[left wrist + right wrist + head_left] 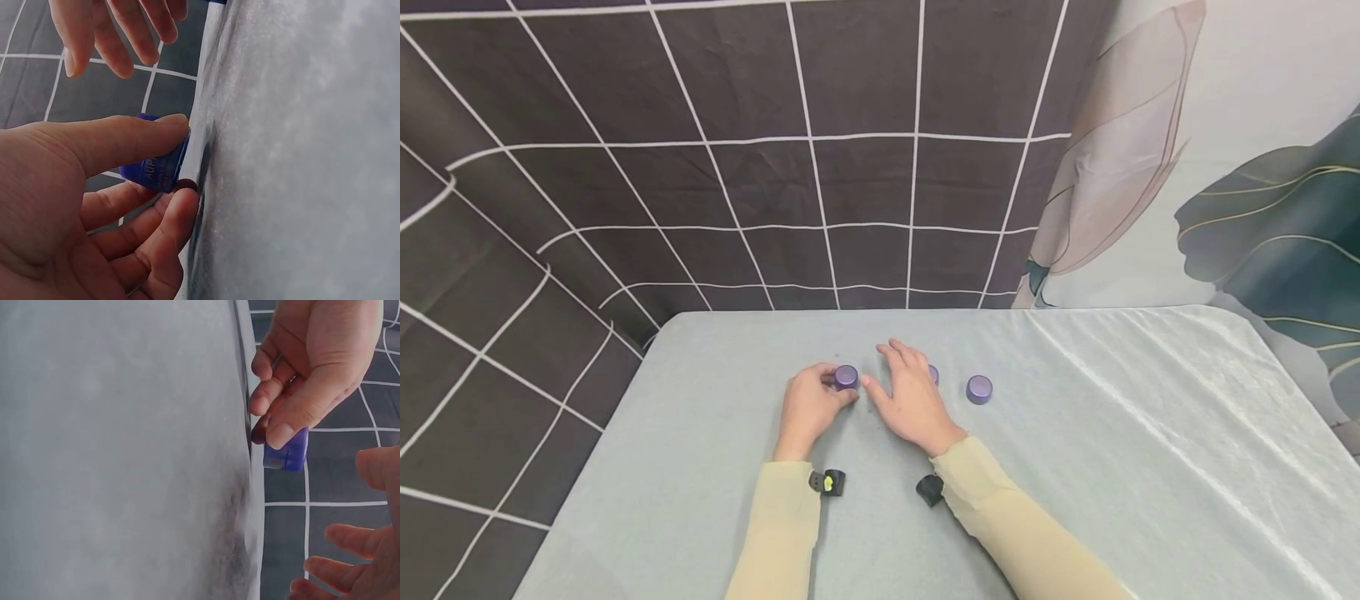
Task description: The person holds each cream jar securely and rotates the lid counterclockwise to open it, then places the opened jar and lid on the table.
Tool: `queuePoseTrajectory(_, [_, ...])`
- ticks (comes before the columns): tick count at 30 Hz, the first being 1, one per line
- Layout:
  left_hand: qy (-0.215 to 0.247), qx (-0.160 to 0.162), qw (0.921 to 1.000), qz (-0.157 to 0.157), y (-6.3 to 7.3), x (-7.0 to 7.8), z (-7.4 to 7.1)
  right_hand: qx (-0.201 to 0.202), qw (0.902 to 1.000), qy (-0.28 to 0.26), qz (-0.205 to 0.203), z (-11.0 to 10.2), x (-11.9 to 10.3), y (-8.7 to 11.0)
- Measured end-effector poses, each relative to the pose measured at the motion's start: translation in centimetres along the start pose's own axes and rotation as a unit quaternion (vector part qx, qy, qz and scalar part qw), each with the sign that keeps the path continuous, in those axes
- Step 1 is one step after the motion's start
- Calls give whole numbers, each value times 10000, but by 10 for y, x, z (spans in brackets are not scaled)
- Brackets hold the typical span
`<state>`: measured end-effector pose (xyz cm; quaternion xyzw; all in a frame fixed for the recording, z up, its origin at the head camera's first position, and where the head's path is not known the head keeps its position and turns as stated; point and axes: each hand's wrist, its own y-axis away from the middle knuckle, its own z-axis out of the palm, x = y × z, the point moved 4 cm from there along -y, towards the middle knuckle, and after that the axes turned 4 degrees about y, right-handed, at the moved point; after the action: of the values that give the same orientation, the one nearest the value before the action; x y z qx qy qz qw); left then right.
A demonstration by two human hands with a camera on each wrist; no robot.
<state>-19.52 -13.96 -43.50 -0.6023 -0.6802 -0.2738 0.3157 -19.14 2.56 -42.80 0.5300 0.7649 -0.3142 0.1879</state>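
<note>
My left hand [808,408] pinches a small round purple jar [846,377] between thumb and fingers, at the far middle of the table. In the left wrist view the thumb lies over the side of this jar [153,164], where a few pale printed letters show. Just to the right is my right hand [915,404], its fingers spread and relaxed, holding nothing. Its thumb points toward the jar; in the right wrist view the fingers are apart from it. A second purple jar [933,374] is partly hidden behind the right hand. Further right stands a third purple jar [979,389].
A pale grey cloth covers the table [880,525], with creases running along its right side. Behind and to the left hangs a dark curtain with a white grid [865,183]. A leaf-patterned curtain [1150,167] hangs at the back right.
</note>
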Motion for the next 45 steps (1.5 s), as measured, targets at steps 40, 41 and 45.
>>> queuePoseTrajectory(40, [-174, 405, 9987, 245, 4, 11, -10, 198, 9982, -498, 266, 16, -10, -9])
queuePoseTrajectory(41, [-182, 406, 9987, 245, 4, 12, -10, 197, 9980, -525, 292, 17, -10, -9])
queuePoseTrajectory(45, [-175, 380, 9989, 190, 4, 12, -9, 152, 9968, -644, 450, 17, -7, -10])
